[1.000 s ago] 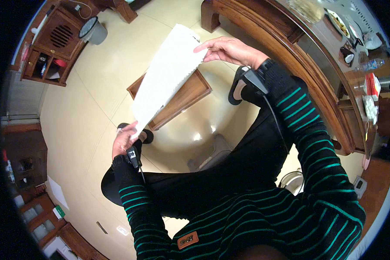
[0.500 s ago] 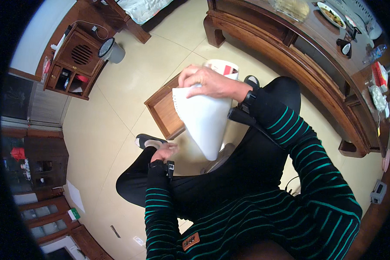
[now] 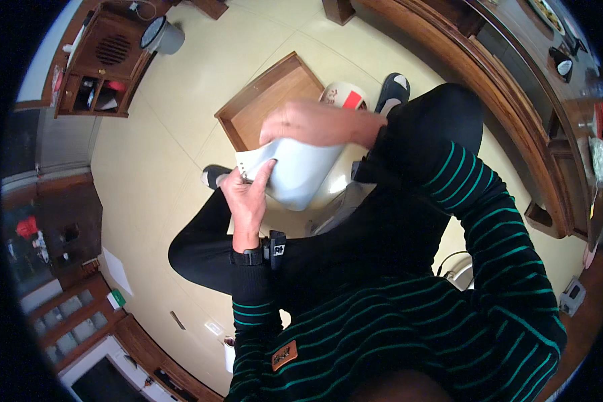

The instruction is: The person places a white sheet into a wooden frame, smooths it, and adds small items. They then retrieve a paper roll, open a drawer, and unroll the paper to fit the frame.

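Note:
My left hand (image 3: 246,199) pinches a white sheet of paper (image 3: 300,175) near its left corner, thumb on top, beside a row of small holes along the edge. The sheet bends in a curve above my crossed legs. Across its upper edge lies my right hand (image 3: 308,124), touching the paper; its fingers are smeared by motion, so their grip is unclear. Beyond the hands, a shallow wooden drawer-like tray (image 3: 275,87) rests on the floor, partly covered by my right hand. A white and red tub (image 3: 344,96) stands at the tray's right corner.
A clear plastic item (image 3: 338,209) lies between my legs, under the paper. On the right runs a long wooden table (image 3: 476,67). At the far left are a grey bin (image 3: 167,39) and a wooden cabinet (image 3: 107,60). A flat white sheet (image 3: 116,271) lies on the tiled floor.
My left hand has risen from beside my leg and taken hold of the paper's left corner. The paper has shifted left and now bends; my right hand has moved slightly down over its upper edge.

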Available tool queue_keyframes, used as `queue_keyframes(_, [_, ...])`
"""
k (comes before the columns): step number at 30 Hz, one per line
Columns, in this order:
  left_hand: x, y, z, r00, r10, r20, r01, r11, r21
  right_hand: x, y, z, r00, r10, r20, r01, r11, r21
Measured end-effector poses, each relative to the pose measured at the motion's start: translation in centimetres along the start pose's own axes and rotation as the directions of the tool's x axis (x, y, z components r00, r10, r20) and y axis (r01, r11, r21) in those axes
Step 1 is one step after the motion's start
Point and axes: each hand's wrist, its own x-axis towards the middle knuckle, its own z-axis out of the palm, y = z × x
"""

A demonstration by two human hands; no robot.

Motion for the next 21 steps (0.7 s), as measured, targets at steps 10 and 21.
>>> queue_keyframes(10, [-2.3,-0.1,-2.2,0.969,0.031,-0.245,-0.065,0.989,-0.131,1.7,-1.5,-2.5,0.951,0.109,0.289,-0.201,0.930,0.309])
queue_keyframes(21, [-2.2,1.4,-4.0,0.943,0.232,-0.239,-0.208,0.971,0.119,1.5,-1.6,-3.7,0.933,0.131,0.335,-0.286,0.836,0.469])
